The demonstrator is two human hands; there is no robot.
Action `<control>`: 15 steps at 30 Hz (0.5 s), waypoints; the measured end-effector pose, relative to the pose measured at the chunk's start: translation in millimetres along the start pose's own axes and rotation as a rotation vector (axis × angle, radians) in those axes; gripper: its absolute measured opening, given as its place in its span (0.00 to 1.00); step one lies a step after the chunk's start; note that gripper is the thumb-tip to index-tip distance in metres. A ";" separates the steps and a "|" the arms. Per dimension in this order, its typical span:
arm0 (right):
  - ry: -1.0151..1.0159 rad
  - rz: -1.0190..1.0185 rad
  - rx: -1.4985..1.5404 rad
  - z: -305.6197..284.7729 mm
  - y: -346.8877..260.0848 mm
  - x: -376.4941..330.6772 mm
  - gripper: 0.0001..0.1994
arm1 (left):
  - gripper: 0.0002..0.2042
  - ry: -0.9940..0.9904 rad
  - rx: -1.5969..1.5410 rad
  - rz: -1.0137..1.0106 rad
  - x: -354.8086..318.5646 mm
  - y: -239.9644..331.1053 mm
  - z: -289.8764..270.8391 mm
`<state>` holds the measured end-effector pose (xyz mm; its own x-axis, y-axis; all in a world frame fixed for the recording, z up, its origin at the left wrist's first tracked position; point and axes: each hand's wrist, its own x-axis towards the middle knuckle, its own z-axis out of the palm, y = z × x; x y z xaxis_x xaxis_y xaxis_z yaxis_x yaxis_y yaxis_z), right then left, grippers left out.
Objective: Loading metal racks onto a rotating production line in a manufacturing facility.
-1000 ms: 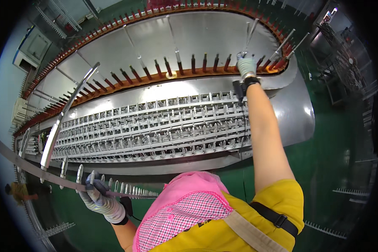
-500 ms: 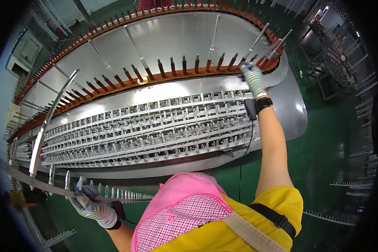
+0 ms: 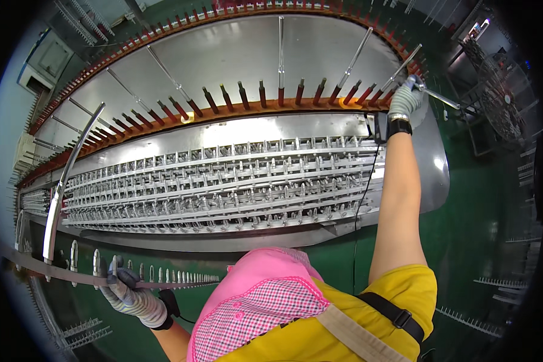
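My left hand (image 3: 136, 295), in a striped glove, is closed around a long flat metal bar (image 3: 90, 277). Several small pale upright prongs line this bar, and a long curved chrome piece rises by its left end. Out at the machine's right end, my gloved right hand (image 3: 406, 101) closes on a shiny metal rod (image 3: 441, 97), which points right from my fingers. Beside that hand runs a curved row of red pegs with dark tips (image 3: 368, 93). On some of them stand slim chrome rods (image 3: 281, 54).
Racks of metal prongs (image 3: 223, 181) lie in rows on the machine's near side. The smooth metal table top (image 3: 235, 54) is inside the peg track. A black cable (image 3: 359, 211) hangs beside my right arm. At far right stands a round metal frame (image 3: 504, 99).
My right hand has moved right from the pegs, and a rod now sticks out from its fingers. The pegs and rods appear farther left. My left hand stays on the bar.
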<state>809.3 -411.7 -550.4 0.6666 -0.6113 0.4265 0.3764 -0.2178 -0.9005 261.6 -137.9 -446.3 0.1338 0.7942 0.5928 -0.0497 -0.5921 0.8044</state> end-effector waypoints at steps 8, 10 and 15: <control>-0.548 0.102 -0.438 21.4 44.2 11.8 0.11 | 0.20 0.047 0.023 0.048 -3.7 2.2 3.2; -0.552 -0.006 -0.648 25.5 39.4 4.0 0.12 | 0.20 0.033 0.035 0.041 -2.2 2.5 2.1; -0.601 0.267 -0.473 38.0 39.6 -11.7 0.15 | 0.19 0.069 -0.015 0.067 -6.2 0.1 13.1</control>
<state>840.9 -384.3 -587.8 0.9781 -0.2037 0.0436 -0.0664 -0.5031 -0.8617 273.7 -144.6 -450.4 0.0612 0.7604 0.6466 -0.0715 -0.6428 0.7627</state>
